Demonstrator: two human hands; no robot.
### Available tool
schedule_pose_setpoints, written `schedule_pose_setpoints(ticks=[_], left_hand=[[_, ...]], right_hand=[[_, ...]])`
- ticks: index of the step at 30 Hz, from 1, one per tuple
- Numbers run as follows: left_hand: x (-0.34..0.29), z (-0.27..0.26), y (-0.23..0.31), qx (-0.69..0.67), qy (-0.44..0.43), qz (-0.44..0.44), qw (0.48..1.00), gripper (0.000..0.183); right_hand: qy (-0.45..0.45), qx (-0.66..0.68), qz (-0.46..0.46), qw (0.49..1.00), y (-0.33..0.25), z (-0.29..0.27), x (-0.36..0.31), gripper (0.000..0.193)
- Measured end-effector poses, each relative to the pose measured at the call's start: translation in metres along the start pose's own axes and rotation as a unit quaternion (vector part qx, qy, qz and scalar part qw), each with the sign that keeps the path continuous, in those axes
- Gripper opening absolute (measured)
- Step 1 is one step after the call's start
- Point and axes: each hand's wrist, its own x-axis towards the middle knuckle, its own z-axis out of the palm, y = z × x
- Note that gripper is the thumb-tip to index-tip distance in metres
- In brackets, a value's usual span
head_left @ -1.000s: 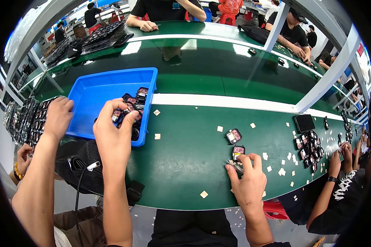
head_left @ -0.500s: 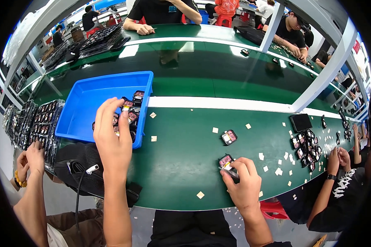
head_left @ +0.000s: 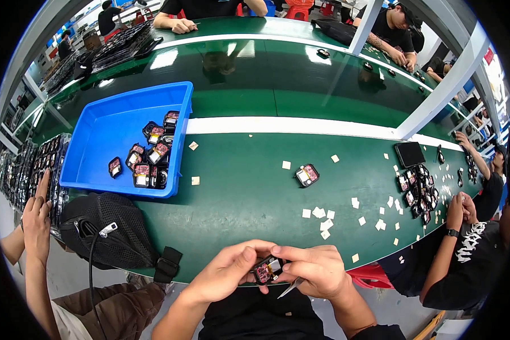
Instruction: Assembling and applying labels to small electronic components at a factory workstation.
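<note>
Close to the front edge of the table, my left hand (head_left: 228, 271) is closed round a small black electronic device (head_left: 264, 272) whose open face shows a red circuit board, a silvery part and a yellow strip. My right hand (head_left: 322, 271) presses its thumb and finger on the device's upper right side. A thin, pointed metal tool, apparently tweezers (head_left: 290, 288), sticks out from below the right fingers. A similar open device (head_left: 307, 175) lies alone on the green table ahead. Several more sit in the right half of the blue bin (head_left: 127, 97).
Small pale squares (head_left: 326, 224) are scattered over the green table (head_left: 226, 192). A black mesh bag (head_left: 110, 229) lies at left, near stacked trays (head_left: 42, 164). At right, a co-worker's hands (head_left: 462, 209) are beside a heap of devices (head_left: 418, 192). A slanted white post (head_left: 439, 85) rises beyond.
My left hand has come from the bin to the front edge. The device by my right hand has been lifted off the table and is now between both hands. The view has shifted slightly.
</note>
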Motion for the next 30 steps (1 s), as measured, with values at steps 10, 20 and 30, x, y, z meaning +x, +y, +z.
schedule_pose_setpoints(ticks=[10,20,30], left_hand=[[0.001,-0.004,0.001,-0.162,0.015,0.0,0.987,0.045],[0.007,0.006,-0.023,-0.087,0.113,0.189,0.972,0.051],[0.006,0.007,-0.026,-0.08,0.102,0.185,0.974,0.053]], right_hand=[[-0.002,-0.077,0.063,0.995,-0.006,0.004,0.006,0.044],[0.008,-0.175,0.109,0.978,-0.012,0.008,-0.001,0.036],[0.058,-0.251,0.064,0.964,-0.007,0.016,-0.006,0.03]])
